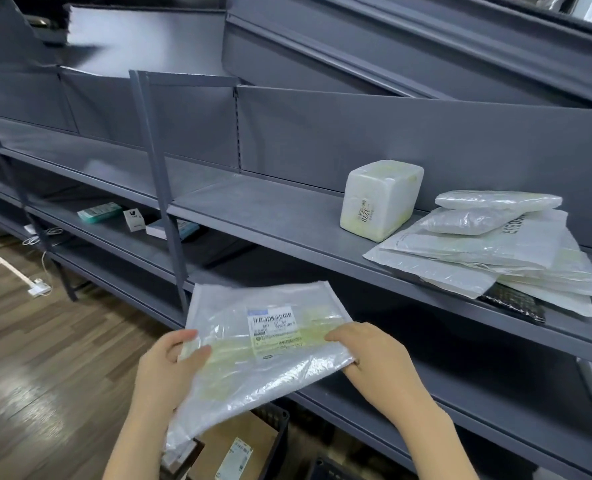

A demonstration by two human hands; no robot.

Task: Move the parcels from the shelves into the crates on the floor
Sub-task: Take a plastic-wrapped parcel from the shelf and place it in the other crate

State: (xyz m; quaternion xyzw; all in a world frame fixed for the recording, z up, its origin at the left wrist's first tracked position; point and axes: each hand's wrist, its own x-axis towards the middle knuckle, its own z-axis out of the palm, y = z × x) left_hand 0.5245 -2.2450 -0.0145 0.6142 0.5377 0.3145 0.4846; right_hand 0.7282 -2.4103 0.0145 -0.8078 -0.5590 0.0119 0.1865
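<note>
While the wooden floor (45, 341) and a lower shelf (121, 237) with a few small boxes (99, 212) fill the left of the view, the person's left hand (164, 368) grips the left edge of a flat plastic mailer (263, 344), thumb on top and fingers curled beneath. This parcel is held in the air in front of the shelving, label up, just above a dark crate (274, 415) on the floor that already holds a cardboard box (239, 441). It looks light, thin and floppy, with a slick, crinkled film likely to slide, so pinching opposite edges suits it better than one corner. The right hand (370, 351) does that, fingers curled over the right edge and clamped on it. Further right, on the upper shelf (270, 216), a white wrapped block (381, 199) stands upright, firmer and probably best taken by its sides. Just beside it lies a loose stack of soft mailers (488, 251), some overhanging the shelf lip.
</note>
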